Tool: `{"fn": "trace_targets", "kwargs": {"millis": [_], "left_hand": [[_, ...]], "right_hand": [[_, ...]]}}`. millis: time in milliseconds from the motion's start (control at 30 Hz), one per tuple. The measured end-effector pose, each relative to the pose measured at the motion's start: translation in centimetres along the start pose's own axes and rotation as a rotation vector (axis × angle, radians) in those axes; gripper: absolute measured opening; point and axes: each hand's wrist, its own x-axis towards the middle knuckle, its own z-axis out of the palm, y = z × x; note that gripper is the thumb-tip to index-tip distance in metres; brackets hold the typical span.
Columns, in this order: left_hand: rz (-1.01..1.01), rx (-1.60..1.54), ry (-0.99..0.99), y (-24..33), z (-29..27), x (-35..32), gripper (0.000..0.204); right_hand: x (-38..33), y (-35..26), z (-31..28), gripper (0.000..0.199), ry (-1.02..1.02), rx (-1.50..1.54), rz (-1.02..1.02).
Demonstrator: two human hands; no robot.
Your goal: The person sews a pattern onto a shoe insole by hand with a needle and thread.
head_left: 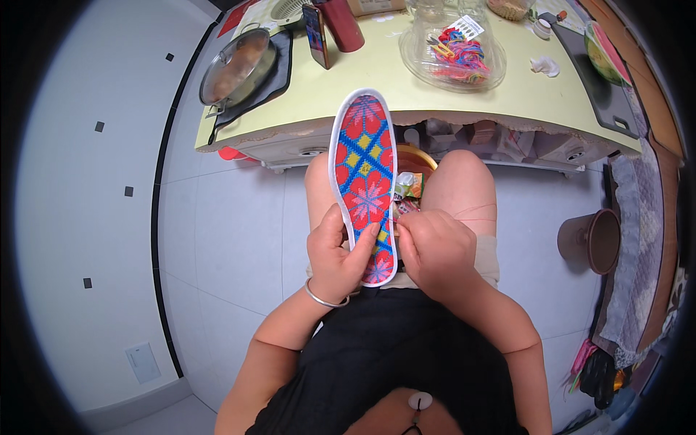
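While hands work an insole, a tray holds thread.

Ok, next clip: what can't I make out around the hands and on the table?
All in the head view:
- Left hand's fingers: mostly hidden behind the embroidered insole.
- Any needle in the right hand: concealed by its grip.
- Insole's underside: faces away.
- Pan's contents: blurred by the glass lid.
- Phone's screen: too small and angled.
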Motion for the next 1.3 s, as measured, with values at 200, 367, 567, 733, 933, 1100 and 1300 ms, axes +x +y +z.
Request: {"fn": "trace_targets", "kwargs": {"millis": [200,367,567,733,933,1100,1300], "left_hand": [[0.095,0.046,-0.004,0.1,0.3,0.4,0.024],[-0.018,-0.139,-0.099,0.0,-1.8,0.6,0.024],[-0.108,-0.225,-0.181,0.5,-2.1,0.9,0.025],[-0.008,-0.156,-0.193,0.1,-2.1,0.8,0.026],[-0.086,-0.297,-0.285,0.0,-1.8,0.9,0.030],[-0.193,-0.566,-0.255,-1.1,-1.5,0.7,0.042],[-0.193,-0.773,-0.026,-2.7,-8.5,3.4,0.034]], "right_hand": [[0.6,0.1,-0.1,0.010,-0.009,0.001,-0.030],[2.1,1.7,-2.1,0.012,0.258,0.219,0.090],[1.5,1.8,-1.0,0.015,-0.247,1.230,0.804],[-0.3,2.5,0.8,0.013,-0.282,1.326,0.935],[-0.3,1.8,1.9,0.020,-0.245,1.894,1.038],[0.5,4.0,2.9,0.022,0.113,1.790,1.019],[-2.4,14.7,-7.1,0.022,0.593,2.153,0.723]]}}
